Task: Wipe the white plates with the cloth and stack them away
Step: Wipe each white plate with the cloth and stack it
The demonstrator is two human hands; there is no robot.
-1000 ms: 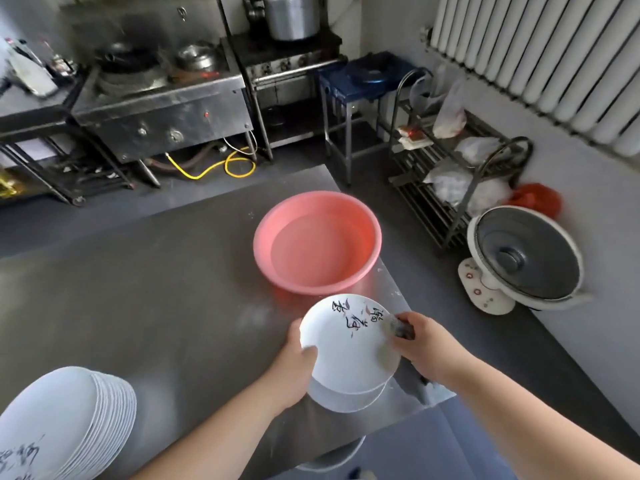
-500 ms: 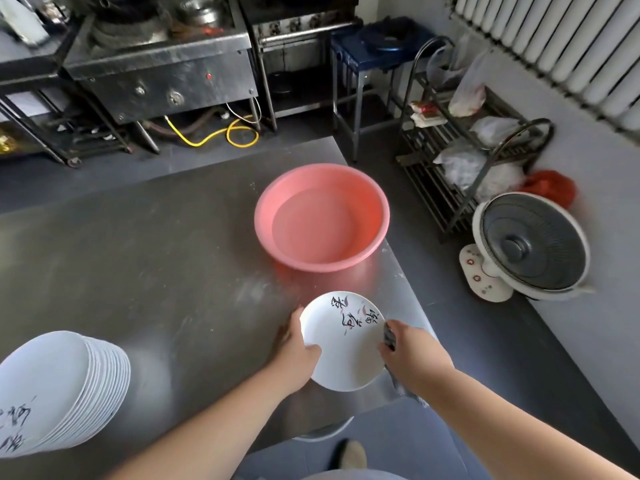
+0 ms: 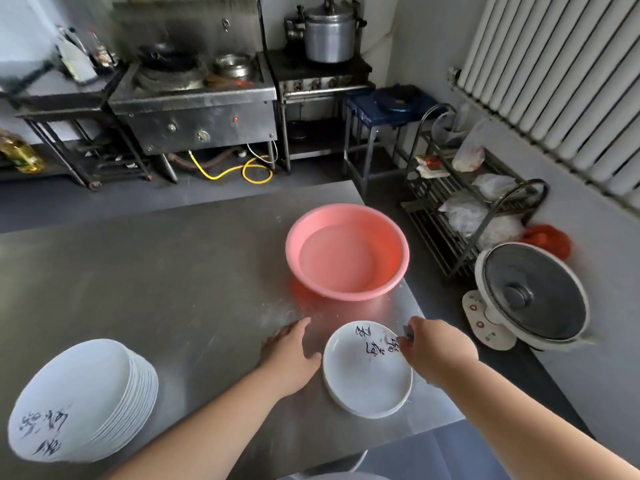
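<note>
A white plate [image 3: 363,375] with dark painted characters lies on top of a small stack near the steel table's front right corner. My left hand [image 3: 291,351] rests just left of it, fingers relaxed and off the plate. My right hand [image 3: 440,351] is at the plate's right rim and pinches a small grey cloth [image 3: 408,332], of which only a corner shows. A tall, leaning stack of white plates [image 3: 79,400] stands at the table's front left.
A pink basin [image 3: 346,251] sits on the steel table [image 3: 156,278] behind the small stack. Right of the table, on the floor, are a white fan [image 3: 530,296] and a wire rack [image 3: 460,202] with bags. Stoves line the back wall.
The plate both hands held above the table's corner now lies on the small stack. My left hand has let go and moved left of it. The right hand stays at the rim.
</note>
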